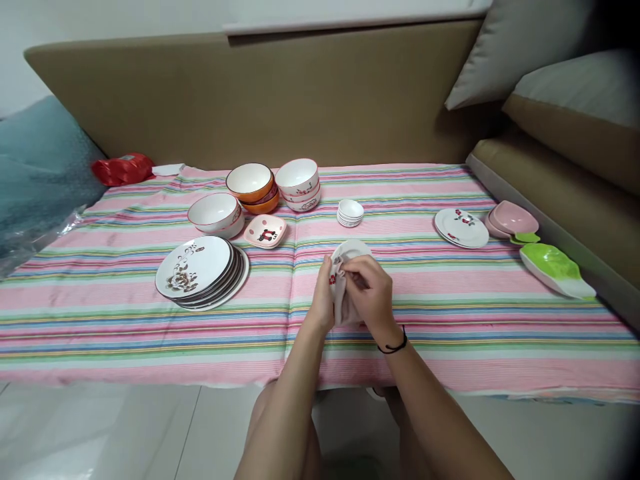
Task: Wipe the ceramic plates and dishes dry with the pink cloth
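A small white plate (353,248) with red flowers is held up over the near middle of the striped cloth. My left hand (323,295) grips its left edge, thumb upward. My right hand (373,292), a black band at the wrist, pinches a pale greyish-pink cloth (342,305) against the plate's face. The hand and cloth hide much of the plate. Just beyond it stands a stack of tiny white bowls (350,211). Two or more similar flowered plates (463,228) lie stacked to the right.
Left are a stack of dinner plates (193,270), white bowls (215,212), orange bowls (251,181), more white bowls (298,179) and a square pink dish (266,231). Pink bowls (513,219) and a green leaf-shaped dish (554,268) sit right. A red package (123,169) lies far left.
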